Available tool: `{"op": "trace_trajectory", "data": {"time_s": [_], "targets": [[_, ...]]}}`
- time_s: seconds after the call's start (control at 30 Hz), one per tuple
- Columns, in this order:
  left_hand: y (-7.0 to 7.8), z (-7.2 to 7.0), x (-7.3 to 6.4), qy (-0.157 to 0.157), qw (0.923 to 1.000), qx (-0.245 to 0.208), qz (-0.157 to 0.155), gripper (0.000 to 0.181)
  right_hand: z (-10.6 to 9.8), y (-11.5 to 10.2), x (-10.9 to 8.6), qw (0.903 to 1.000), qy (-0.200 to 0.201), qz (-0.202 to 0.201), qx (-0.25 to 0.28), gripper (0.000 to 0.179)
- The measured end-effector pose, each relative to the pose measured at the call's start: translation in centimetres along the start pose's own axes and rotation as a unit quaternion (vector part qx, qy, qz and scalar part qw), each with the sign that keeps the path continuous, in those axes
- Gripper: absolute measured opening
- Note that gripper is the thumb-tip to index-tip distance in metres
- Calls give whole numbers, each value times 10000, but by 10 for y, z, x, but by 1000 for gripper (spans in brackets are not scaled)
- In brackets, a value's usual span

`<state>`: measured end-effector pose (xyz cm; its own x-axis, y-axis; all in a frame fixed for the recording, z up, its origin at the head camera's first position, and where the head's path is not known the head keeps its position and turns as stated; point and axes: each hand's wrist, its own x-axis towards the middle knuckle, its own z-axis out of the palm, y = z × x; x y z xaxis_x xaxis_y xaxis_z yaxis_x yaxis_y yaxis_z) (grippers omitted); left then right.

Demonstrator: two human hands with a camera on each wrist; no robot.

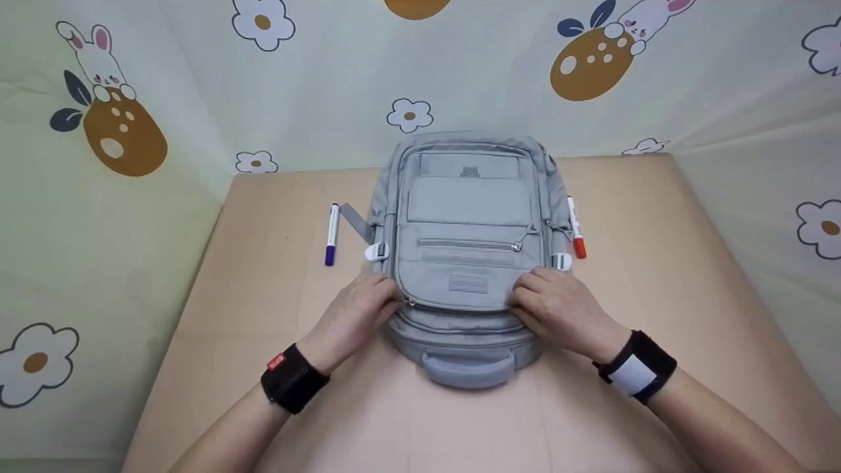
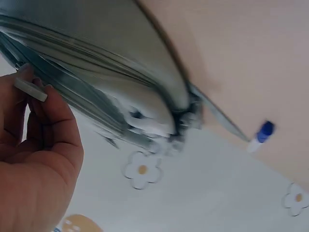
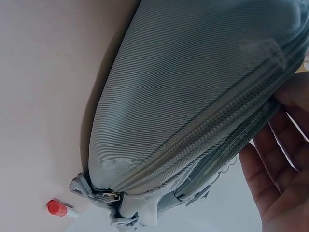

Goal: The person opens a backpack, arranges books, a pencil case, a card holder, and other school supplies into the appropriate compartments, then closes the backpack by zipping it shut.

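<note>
A grey backpack (image 1: 470,197) lies flat, front face up, its carry handle (image 1: 468,369) toward the person. At the lower left corner of the front panel, the left hand (image 1: 361,305) pinches a pale zipper pull (image 2: 31,89) between thumb and fingers. The zipper's seam gapes beside those fingertips in the left wrist view. Across the panel, the right hand (image 1: 558,302) grips the edge of the front panel (image 3: 241,135), thumb on one side and fingers on the other. Another zipper (image 1: 470,245) with a metal pull crosses the middle of the panel.
A blue-capped marker (image 1: 332,233) lies left of the backpack near a loose strap (image 1: 357,222). At its right side lies a red-capped marker (image 1: 576,226). The tan tabletop (image 1: 276,230) meets a printed cloth (image 1: 315,98) at the back and sides.
</note>
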<state>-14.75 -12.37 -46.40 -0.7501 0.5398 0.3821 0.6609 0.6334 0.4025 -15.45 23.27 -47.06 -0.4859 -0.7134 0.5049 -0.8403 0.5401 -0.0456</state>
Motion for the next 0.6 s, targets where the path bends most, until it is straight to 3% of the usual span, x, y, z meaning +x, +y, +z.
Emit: {"op": "trace_trajectory", "data": {"time_s": [0.1,0.2,0.43,0.6], "targets": [[-12,-6,-1,43,9987,-208,-470,13,1,0,2,10000,45,-36,10,12],[-16,-9,0,-14,9971,-273,-714,12,0,-2,2,10000,-10,1,25,10],[-16,-11,1,-139,9965,-212,-792,11,-3,-9,11,9995,-253,121,142,17],[-16,-11,0,-116,9966,-203,-792,11,-8,-26,38,9986,-434,50,283,23]]}}
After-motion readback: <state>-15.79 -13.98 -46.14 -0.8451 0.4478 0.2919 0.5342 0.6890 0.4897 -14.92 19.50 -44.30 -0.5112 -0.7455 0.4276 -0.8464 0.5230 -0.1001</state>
